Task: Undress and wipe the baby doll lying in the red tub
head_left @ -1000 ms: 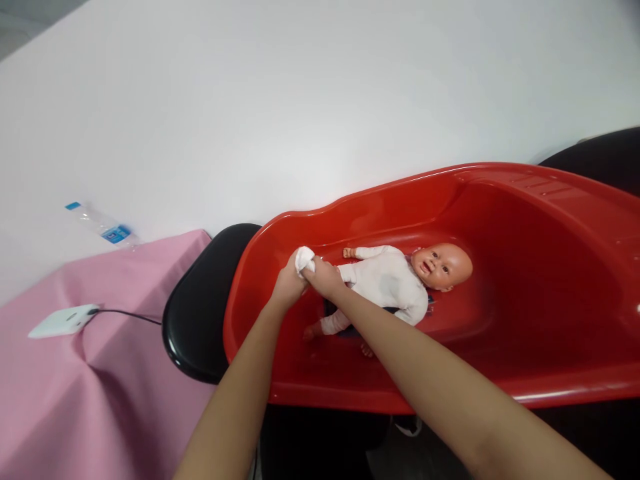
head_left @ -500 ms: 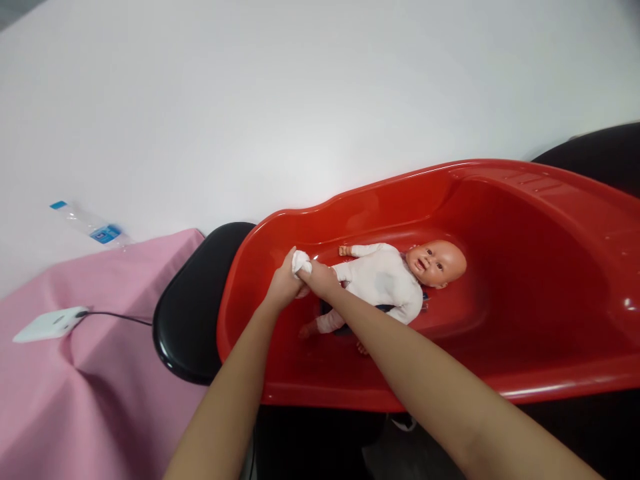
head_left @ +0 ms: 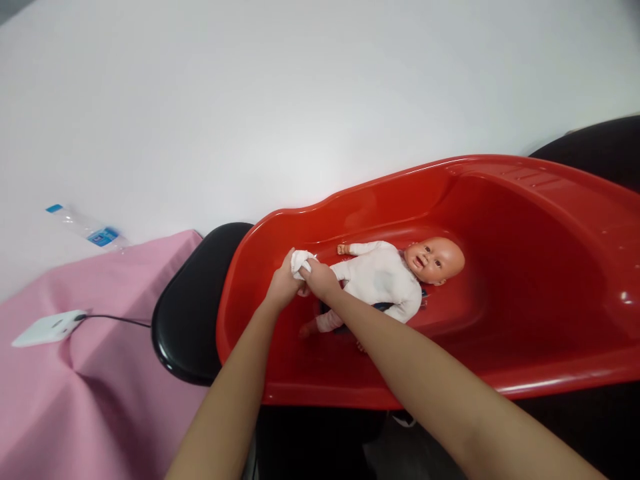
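Observation:
A baby doll (head_left: 385, 277) in a white long-sleeved outfit lies on its back in a red baby bathtub (head_left: 540, 280), head to the right. Above its feet, my left hand (head_left: 285, 283) and my right hand (head_left: 320, 279) meet, both closed on a small bunched white cloth (head_left: 301, 263). The doll's far foot is hidden behind my hands, so I cannot tell whether the cloth touches it. Its near foot (head_left: 309, 329) shows bare below my hands.
Black seats (head_left: 195, 300) stand by the tub's left end and behind its right end. Pink fabric (head_left: 120, 400) at the left carries a white phone-like device (head_left: 50, 328) with a black cable. A clear plastic bottle (head_left: 100, 235) lies beyond it against the white surface.
A little more of the white cloth shows between my fingers. My hands stay almost in place, and the whole view has shifted slightly.

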The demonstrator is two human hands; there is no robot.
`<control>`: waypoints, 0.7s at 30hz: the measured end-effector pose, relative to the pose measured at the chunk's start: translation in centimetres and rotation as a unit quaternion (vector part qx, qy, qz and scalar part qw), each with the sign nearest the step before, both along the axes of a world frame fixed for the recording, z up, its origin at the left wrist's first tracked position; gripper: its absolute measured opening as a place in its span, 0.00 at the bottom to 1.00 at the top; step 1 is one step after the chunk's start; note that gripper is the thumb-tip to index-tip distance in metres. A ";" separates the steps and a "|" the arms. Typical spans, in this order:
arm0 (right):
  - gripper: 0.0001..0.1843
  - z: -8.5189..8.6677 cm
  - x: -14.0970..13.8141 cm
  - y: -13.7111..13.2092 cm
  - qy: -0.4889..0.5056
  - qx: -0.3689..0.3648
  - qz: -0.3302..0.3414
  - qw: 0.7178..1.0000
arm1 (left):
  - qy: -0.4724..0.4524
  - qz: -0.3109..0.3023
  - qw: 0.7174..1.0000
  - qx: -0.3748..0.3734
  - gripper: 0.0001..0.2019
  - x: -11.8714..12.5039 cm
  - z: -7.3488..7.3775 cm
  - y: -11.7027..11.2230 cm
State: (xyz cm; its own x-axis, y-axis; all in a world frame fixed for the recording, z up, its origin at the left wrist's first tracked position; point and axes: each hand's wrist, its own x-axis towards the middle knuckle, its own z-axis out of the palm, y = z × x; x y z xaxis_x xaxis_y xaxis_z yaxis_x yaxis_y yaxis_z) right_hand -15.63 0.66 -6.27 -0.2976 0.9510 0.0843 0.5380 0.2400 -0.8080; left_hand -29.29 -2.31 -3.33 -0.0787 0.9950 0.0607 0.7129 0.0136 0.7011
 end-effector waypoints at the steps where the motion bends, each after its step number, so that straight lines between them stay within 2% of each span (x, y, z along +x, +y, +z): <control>1: 0.24 0.0 0.0 0.0 0.003 0.006 -0.007 1.000 | 0.001 -0.005 1.000 0.002 0.43 0.1 0.0 0.0; 4: 0.26 0.0 0.2 0.1 0.008 0.016 -0.039 0.999 | -0.010 -0.013 1.000 0.011 0.35 0.1 -0.1 0.1; 8: 0.23 -0.6 0.2 -0.1 0.051 0.035 -0.020 0.998 | -0.022 -0.006 0.999 0.040 0.40 -0.1 -0.3 0.3; 11: 0.19 -1.2 0.0 -0.2 0.058 0.036 -0.017 0.997 | -0.003 -0.006 1.000 0.014 0.37 0.0 -0.4 0.2; 13: 0.18 -1.4 -0.2 -0.2 0.059 0.036 -0.043 0.997 | 0.013 -0.005 1.000 0.001 0.34 0.2 -0.5 0.2; 16: 0.16 -1.1 -0.3 0.2 0.077 0.039 -0.077 0.993 | 0.028 0.000 0.999 0.020 0.32 0.4 -0.7 0.5; 21: 0.15 -1.4 0.4 1.4 0.205 -0.034 -0.151 0.966 | 0.024 -0.002 1.000 0.017 0.37 0.1 -1.6 1.3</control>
